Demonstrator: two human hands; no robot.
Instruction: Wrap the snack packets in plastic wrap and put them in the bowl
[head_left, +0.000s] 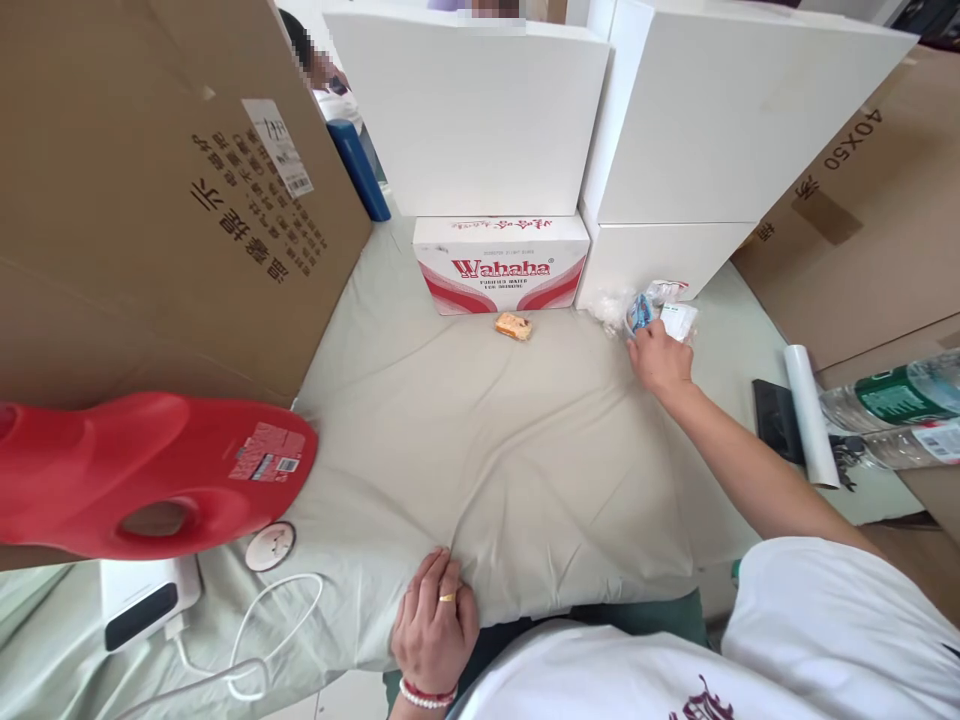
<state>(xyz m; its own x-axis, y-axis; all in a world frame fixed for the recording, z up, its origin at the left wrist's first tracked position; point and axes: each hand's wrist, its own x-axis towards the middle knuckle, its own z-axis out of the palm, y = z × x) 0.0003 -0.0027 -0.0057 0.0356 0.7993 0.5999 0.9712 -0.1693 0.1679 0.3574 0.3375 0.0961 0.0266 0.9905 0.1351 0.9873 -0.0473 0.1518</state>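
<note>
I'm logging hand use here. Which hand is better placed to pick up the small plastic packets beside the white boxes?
Right, probably. The right hand is touching the small clear plastic packets, while the left hand rests far off on the near edge of the beige cloth.

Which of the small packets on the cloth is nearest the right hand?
The blue-and-white packet by the plain white box, at the right hand's fingertips. The orange packet lies apart, in front of the Wahaha box.
</note>
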